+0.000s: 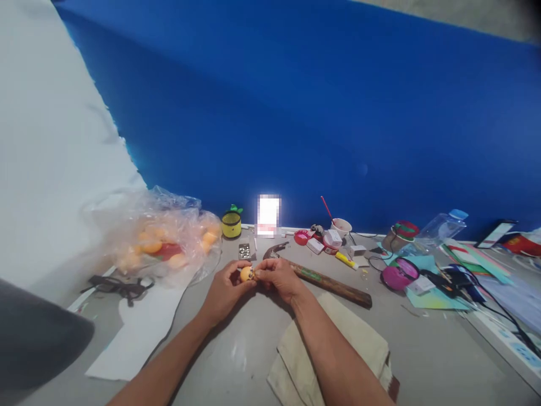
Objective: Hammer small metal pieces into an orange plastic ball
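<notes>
A small yellow-orange ball (245, 274) with dark and shiny bits on its right side is between my hands, above the grey table. My left hand (226, 287) is closed around it with thumb and fingers. The fingertips of my right hand (281, 279) are pinched together at the decorated side; whatever they grip is too small to tell. Just beyond my fingers sits a little box of shiny silver beads (244, 251). A hammer (329, 285) with a wooden handle lies behind and to the right of my right hand. Beneath my right forearm is a folded beige cloth (350, 338).
To the left, a clear plastic bag (169, 237) holds several orange balls, near dark glasses (122, 286) and white paper (139, 332). A yellow container (231, 225) stands by the blue wall. Rightward are a paper cup (341, 227), yellow tube (346, 260), plastic bottle (443, 228) and power strip (507, 344).
</notes>
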The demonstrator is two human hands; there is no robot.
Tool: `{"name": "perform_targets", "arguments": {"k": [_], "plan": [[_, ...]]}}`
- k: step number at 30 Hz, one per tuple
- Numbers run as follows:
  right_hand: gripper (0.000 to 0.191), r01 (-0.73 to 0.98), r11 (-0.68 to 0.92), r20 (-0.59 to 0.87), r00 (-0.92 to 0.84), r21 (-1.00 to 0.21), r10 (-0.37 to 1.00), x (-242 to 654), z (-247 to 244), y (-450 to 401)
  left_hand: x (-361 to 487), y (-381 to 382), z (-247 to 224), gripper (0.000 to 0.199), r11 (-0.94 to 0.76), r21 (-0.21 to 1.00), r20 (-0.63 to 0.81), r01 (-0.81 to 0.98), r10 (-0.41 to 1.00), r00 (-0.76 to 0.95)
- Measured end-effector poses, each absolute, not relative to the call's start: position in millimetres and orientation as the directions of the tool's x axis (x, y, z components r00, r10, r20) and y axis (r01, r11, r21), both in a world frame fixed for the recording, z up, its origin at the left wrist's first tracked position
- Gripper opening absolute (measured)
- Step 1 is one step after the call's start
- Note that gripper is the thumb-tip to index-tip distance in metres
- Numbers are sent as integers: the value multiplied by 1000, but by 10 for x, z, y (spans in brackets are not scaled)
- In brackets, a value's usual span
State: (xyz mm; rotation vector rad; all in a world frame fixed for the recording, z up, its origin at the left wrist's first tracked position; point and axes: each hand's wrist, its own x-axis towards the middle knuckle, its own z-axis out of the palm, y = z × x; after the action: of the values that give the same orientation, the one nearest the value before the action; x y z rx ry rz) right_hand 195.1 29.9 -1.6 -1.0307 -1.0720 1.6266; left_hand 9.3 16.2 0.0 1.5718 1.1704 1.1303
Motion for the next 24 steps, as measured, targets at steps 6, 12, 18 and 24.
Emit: {"name": "perform_targets", "arguments": {"k": [6, 12, 18, 24], "plan": [[24, -199, -180, -134, -225, -963, 965, 1918, 53, 252, 101, 146, 29, 42, -161, 968, 131, 194, 979, 156], [21, -184, -175, -139, -193, -967, 971, 1873, 40, 254, 102, 134, 64, 36, -194, 959, 165, 206, 975, 150], [21, -152, -156, -128, -179, -976, 975, 1879, 41, 231, 112, 127, 63, 33, -221, 944, 188, 246, 971, 149], [21, -77, -111, -97, -164, -991, 982, 1875, 21, 220, 114, 134, 14, 32, -219, 945, 190, 244, 972, 137]]}}
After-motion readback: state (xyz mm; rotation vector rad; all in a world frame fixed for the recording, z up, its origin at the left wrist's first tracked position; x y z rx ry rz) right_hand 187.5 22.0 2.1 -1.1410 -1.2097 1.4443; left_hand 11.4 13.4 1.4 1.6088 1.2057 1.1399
